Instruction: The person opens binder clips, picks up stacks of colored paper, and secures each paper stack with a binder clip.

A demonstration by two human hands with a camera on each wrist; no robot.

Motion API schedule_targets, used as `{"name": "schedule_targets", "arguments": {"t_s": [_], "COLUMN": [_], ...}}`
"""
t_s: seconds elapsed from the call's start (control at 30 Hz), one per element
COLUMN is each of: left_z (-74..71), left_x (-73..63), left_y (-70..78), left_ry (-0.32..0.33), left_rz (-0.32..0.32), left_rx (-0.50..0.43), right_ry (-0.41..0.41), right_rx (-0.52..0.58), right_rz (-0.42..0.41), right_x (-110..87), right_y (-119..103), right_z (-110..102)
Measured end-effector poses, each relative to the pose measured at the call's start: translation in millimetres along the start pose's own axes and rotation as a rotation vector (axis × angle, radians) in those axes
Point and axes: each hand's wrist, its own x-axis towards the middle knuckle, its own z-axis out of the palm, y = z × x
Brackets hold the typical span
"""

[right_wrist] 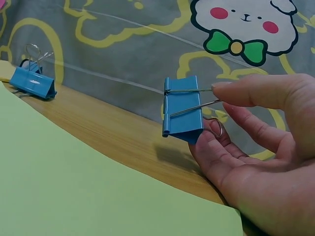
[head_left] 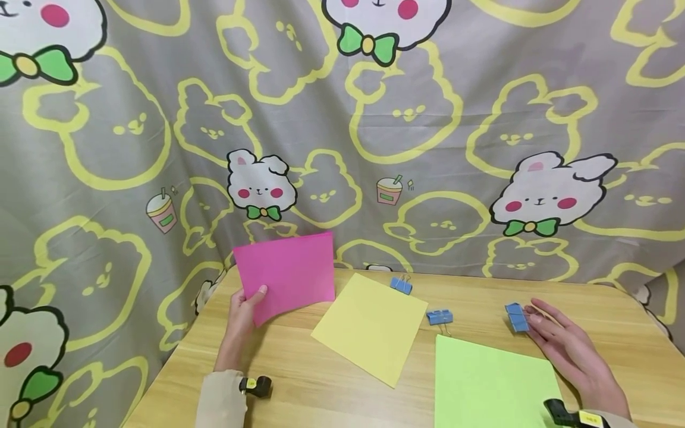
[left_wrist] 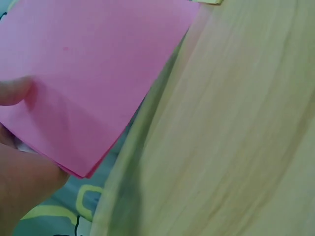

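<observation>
At the left, my left hand (head_left: 242, 312) grips a stack of pink paper (head_left: 294, 273) by its near left corner, thumb on top. The stack is tilted up at the table's far left side. In the left wrist view, layered edges show along the corner of the pink sheets (left_wrist: 93, 73). My right hand (head_left: 572, 351) pinches a blue binder clip (head_left: 517, 317) by its wire handles, off to the right. Seen by the right wrist camera, the clip (right_wrist: 183, 110) is held up above the wood, its handles between thumb and fingers.
Yellow paper (head_left: 374, 330) lies mid-table, with green paper (head_left: 492, 386) at the front right beside my right hand. Two more blue binder clips, one at the back (head_left: 401, 286) and one nearer (head_left: 440, 317), rest by these papers. A patterned curtain (head_left: 342, 131) hangs behind the table.
</observation>
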Motion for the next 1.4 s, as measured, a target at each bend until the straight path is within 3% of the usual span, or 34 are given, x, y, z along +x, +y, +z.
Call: {"name": "schedule_targets", "arguments": {"t_s": [0.13,0.23,0.37,0.7,1.0,1.17,1.3,1.4], "left_z": [-3.8,-7.2,-10.9,-12.1,-3.3,-0.2,-0.3,-0.2], "left_x": [-1.6,-2.1,0.0,1.1,0.0,0.5,2.2,2.4], "left_y": [1.3,0.7,-2.0,0.0,4.6,0.5,-2.6,-2.7], "left_ry": [-0.027,-0.056,-0.061,-0.099,-0.057,-0.038,-0.066,-0.059], "left_rz": [-0.056,-0.074,-0.029,-0.007,0.093,0.114,0.153,0.176], "left_rx": [0.026,0.102,0.189,0.148,0.176,0.145,0.149,0.208], "right_ry": [-0.029,-0.052,-0.082,-0.098,-0.056,0.017,0.145,0.245], "right_rx": [0.026,0.047,0.067,0.051,0.037,-0.088,-0.281,-0.426], "right_rz": [-0.019,-0.023,-0.018,-0.026,-0.015,-0.015,0.026,0.094], "right_x": [-0.7,-1.1,-1.8,-1.8,-2.2,-1.9,-4.5,-7.6], "right_y": [0.7,0.9,1.3,1.4,-1.3,-3.1,-8.4,-13.2], "right_z": [-1.7,-3.4,-5.3,-5.3,0.3,2.9,4.5,6.8]}}
